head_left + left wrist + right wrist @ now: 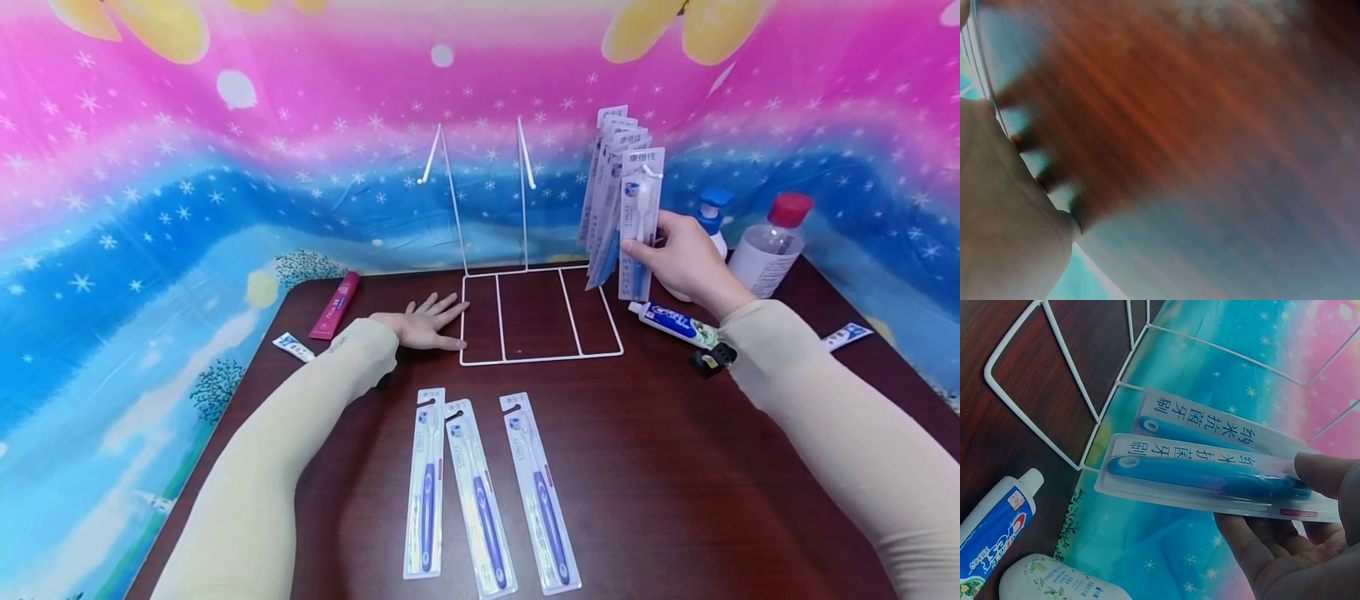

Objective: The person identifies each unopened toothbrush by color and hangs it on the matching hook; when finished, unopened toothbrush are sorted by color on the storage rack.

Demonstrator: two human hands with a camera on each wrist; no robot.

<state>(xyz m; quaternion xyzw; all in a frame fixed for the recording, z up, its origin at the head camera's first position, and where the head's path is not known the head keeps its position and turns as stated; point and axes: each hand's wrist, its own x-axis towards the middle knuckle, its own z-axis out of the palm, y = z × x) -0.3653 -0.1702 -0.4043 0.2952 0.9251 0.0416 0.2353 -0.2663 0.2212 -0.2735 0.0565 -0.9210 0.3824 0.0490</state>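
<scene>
My right hand [693,258] pinches a packaged toothbrush [637,221] between thumb and fingers. Its card hangs at the tip of a white hook on the wire rack [540,359]. Behind it hang several more toothbrush packs [600,192]. In the right wrist view, the held pack [1197,478] shows a blue handle, and another blue-handled pack [1191,428] lies just beyond. My left hand [423,327] rests on the table with spread fingers, its fingertips at the rack's left edge. Three purple-handled toothbrush packs [427,500] lie on the table in front.
A pink tube [334,307] and a small white tube [293,347] lie left. To the right are a Crest toothpaste tube [678,325], a blue-topped pump bottle [714,217], a red-capped clear bottle [768,250] and another small tube [847,336]. Two other rack hooks [527,162] hold nothing.
</scene>
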